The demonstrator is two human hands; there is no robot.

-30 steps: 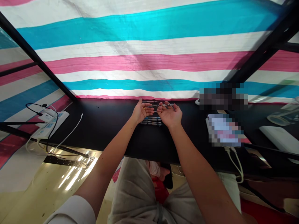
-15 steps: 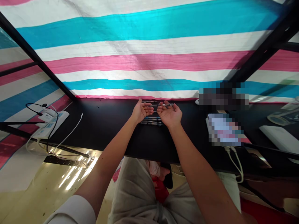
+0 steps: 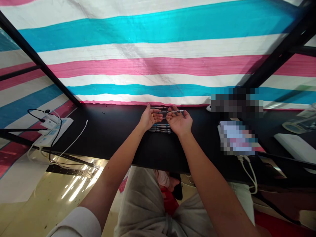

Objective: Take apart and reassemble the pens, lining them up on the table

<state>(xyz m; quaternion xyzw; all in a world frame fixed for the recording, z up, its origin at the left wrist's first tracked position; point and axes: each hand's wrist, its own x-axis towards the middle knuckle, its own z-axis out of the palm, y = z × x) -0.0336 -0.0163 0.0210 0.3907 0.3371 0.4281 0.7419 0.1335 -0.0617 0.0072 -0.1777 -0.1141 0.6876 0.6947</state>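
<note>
A slim pen with a clear and dark barrel (image 3: 175,111) is held level above the black table. My right hand (image 3: 180,123), palm up, pinches it between thumb and fingers. My left hand (image 3: 147,119) faces it with half-curled fingers at the pen's left end and the thumb pointing up; its exact grip there is hard to make out. Just below the hands, several similar pens (image 3: 160,129) lie side by side on the table (image 3: 118,131). Another dark pen (image 3: 158,107) lies behind the hands, near the back edge.
At the left stands a white power strip (image 3: 58,130) with plugs and a white cable (image 3: 80,133). To the right lies a blurred-out phone-like device (image 3: 238,138) with white cables. Farther right are a white box (image 3: 295,146) and a clear container (image 3: 296,123). Striped sheeting (image 3: 158,65) hangs behind.
</note>
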